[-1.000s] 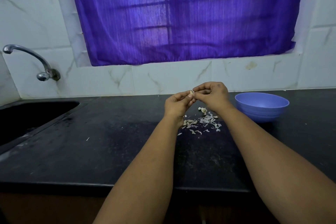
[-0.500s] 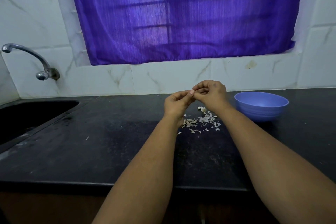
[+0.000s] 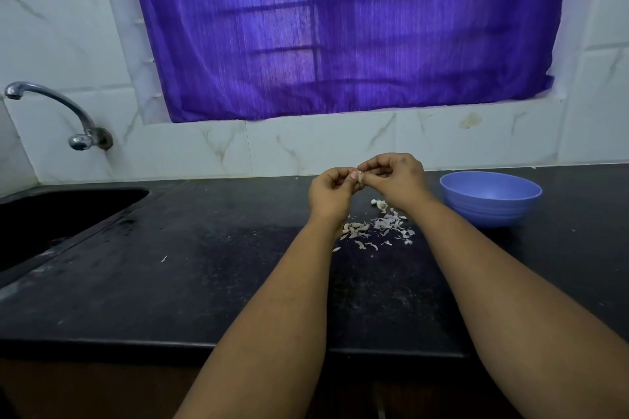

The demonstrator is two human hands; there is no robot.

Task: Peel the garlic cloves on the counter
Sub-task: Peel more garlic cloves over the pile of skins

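On the black stone table (image 3: 204,282), left of the blue plastic bowl (image 3: 490,197), both hands pinch one small pale garlic clove (image 3: 360,178): left hand (image 3: 332,196) holds, right hand (image 3: 396,180) picks from its right.

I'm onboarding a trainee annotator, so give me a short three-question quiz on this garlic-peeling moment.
1. True or false: the blue bowl sits on the side of the right hand.
2. What lies on the counter beneath the hands?
3. The garlic clove is held: A) by the left hand alone, B) between the fingertips of both hands, C) inside the bowl.

Key: 1 true; 2 a scatter of garlic peels; 3 B.
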